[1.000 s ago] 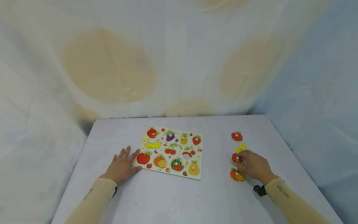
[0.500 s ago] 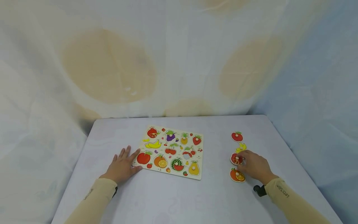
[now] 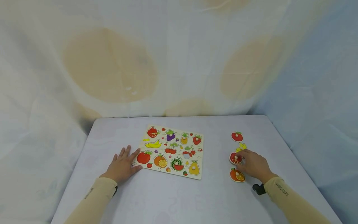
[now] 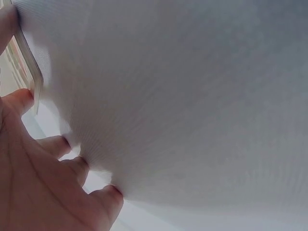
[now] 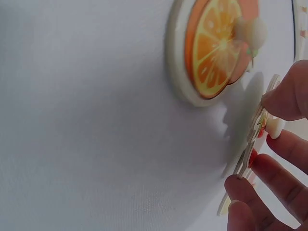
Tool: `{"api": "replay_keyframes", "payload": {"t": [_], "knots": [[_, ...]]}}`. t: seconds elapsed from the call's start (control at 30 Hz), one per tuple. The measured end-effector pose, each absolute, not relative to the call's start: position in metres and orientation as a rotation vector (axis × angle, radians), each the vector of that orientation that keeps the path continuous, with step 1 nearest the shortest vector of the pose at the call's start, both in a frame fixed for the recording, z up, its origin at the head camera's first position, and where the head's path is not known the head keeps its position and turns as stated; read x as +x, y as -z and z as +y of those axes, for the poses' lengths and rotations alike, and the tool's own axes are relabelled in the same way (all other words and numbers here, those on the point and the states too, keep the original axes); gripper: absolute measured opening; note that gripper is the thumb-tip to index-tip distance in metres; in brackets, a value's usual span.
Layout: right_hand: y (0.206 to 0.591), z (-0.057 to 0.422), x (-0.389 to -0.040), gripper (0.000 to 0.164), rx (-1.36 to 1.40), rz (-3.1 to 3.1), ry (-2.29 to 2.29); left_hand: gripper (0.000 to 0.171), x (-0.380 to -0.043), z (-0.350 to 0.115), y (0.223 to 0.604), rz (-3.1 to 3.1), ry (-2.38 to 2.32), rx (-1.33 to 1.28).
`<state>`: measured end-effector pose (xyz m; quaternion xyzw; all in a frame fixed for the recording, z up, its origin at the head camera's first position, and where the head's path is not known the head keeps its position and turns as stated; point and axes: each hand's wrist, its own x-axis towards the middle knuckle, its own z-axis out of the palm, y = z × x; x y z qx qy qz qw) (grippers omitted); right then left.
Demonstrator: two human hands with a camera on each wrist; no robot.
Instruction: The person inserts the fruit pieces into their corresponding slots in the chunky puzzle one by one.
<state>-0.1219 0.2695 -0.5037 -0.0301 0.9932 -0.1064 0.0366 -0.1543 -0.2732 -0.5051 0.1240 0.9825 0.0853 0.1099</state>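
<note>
My right hand (image 3: 255, 166) pinches a pomegranate puzzle piece (image 3: 234, 158) at the right of the table. In the right wrist view the piece (image 5: 257, 127) is tilted over its shadow, thumb at its upper edge and fingertips along the other side, its white knob between. An orange piece (image 3: 237, 175) lies just nearer, a banana piece (image 3: 241, 147) just beyond, partly behind my fingers, and an apple piece (image 3: 236, 136) farther back. My left hand (image 3: 121, 168) rests with fingers spread, thumb and index finger on the left corner of the fruit puzzle board (image 3: 179, 172).
Knobbed pieces such as the watermelon (image 3: 176, 164) and pear (image 3: 194, 168) sit in the board; its pomegranate, banana, apple and orange pictures show no knobs. A white cloth covers the table (image 3: 179, 202). Spotted curtain (image 3: 179, 62) hangs behind, and cloth stands at both sides.
The pomegranate piece has shifted slightly left in my right hand's fingers. My left hand and the board have stayed put.
</note>
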Motion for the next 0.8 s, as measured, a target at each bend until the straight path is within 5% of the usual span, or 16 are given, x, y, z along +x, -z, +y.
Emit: {"api": "replay_keyframes", "payload": {"t": [0.47,0.8], "knots": [[0.490,0.257,-0.143,0.046,-0.180,3.024,0.396,0.080,-0.152,-0.272,0.499,2.880,-0.264,0.336],[0.464,0.192,-0.188,0.041,-0.364,3.008,0.405,0.082,-0.157,-0.275,0.509,2.865,-0.266,0.316]]}}
